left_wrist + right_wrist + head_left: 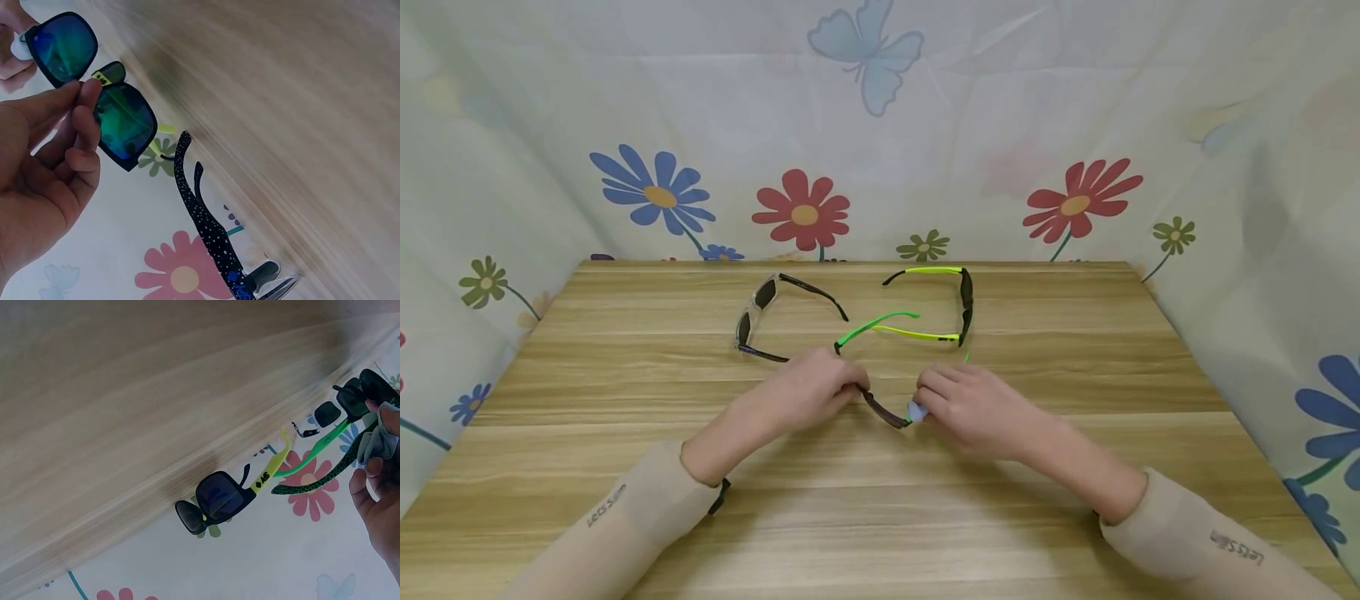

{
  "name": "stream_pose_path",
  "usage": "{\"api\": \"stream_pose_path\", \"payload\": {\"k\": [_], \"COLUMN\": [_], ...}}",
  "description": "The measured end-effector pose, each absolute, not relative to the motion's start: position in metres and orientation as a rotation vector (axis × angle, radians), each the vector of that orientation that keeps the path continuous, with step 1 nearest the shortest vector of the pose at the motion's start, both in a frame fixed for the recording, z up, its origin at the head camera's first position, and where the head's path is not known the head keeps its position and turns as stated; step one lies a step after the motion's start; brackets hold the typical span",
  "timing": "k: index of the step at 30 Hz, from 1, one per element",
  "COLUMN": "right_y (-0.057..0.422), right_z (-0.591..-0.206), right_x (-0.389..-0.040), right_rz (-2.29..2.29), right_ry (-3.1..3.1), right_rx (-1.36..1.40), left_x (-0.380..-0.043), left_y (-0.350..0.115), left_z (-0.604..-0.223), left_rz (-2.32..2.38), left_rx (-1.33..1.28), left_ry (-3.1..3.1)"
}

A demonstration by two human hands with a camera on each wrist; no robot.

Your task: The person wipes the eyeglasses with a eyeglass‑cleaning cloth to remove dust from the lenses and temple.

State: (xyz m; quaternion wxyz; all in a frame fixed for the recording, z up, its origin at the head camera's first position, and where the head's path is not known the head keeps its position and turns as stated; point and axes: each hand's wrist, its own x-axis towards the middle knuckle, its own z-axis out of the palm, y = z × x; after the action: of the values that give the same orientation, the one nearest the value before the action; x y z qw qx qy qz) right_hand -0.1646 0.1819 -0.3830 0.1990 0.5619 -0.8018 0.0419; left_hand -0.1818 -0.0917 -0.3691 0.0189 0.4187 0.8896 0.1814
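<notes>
My left hand (pixel 816 390) pinches a pair of sunglasses (pixel 886 412) at the bridge, thumb against fingers. These sunglasses have a dark frame, bright green temples and, in the left wrist view, blue-green mirrored lenses (pixel 127 122). Their lens side is turned toward me, above the table. My right hand (pixel 976 410) holds a small pale blue-grey cloth (pixel 377 442) bunched in its fingers. The cloth is against the right end of the frame, near the hinge; part of that lens and hinge is hidden by the hand in the head view.
Yellow-armed sunglasses (pixel 967 302) lie unfolded on the wooden table (pixel 880 517), beyond my hands. Left of them are unfolded sunglasses with a clear frame and dark speckled temples (pixel 808 288). A flower-printed curtain (pixel 925 142) surrounds the table's back and sides.
</notes>
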Motion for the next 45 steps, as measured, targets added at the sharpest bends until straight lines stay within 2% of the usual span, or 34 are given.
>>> {"api": "stream_pose_path", "payload": {"k": [21,33,45], "right_y": [0.171,0.165,0.155], "right_z": [-0.389,-0.380,-0.377], "right_x": [-0.154,-0.150,-0.149], "right_rz": [0.101,0.346,0.292], "right_ry": [-2.334,-2.566,-2.571], "right_rx": [1.646,1.734,1.741], "left_x": [-0.186,-0.190,-0.194], "left_y": [-0.095,-0.094,-0.091], "left_z": [-0.373,-0.369,-0.359], "left_rz": [0.583,0.505,0.444], "left_rx": [1.317,1.332,1.337], "left_ry": [2.632,2.608,2.543]}}
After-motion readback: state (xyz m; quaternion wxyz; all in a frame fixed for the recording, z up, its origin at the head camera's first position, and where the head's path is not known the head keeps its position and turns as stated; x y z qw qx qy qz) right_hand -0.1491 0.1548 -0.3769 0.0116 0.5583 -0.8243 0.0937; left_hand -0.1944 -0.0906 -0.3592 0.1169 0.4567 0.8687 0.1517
